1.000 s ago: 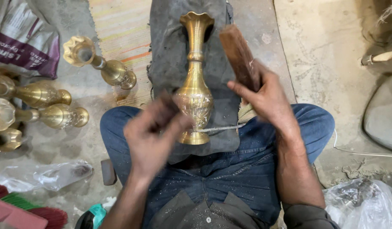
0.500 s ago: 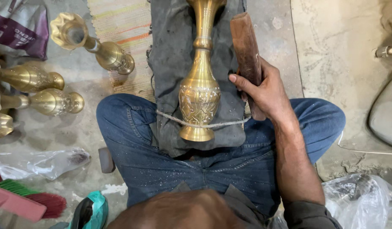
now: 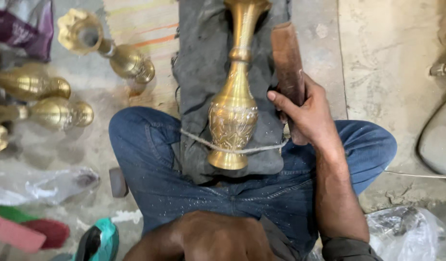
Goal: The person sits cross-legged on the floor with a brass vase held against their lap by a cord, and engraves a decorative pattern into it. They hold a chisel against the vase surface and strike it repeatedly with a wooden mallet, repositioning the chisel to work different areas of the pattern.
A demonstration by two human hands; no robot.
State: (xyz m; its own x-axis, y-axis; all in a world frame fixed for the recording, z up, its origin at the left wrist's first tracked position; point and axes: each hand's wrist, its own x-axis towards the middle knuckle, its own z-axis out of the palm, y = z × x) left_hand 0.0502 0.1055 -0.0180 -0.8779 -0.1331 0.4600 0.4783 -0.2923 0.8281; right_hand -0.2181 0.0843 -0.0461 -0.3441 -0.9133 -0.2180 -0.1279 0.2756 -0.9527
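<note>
Bare concrete floor [image 3: 392,63] is carrying four brass vases [image 3: 44,112] at left. Centrally, an engraved brass vase [image 3: 233,113] is lying on grey cloth [image 3: 201,72], bound by cord [image 3: 196,137]. Left hand's grip: cannot tell. Right hand [image 3: 307,110] is clamping a wooden mallet [image 3: 286,60]; engraving judged unfinished.

A golden vase [image 3: 232,113] with an engraved leafy pattern on its belly lies on a dark grey cloth [image 3: 203,63]. The block [image 3: 286,63] is reddish brown. The jeans [image 3: 150,164] are blue. At upper left, more golden vases [image 3: 112,48] lie by a striped mat [image 3: 145,24], pale with orange lines.
</note>
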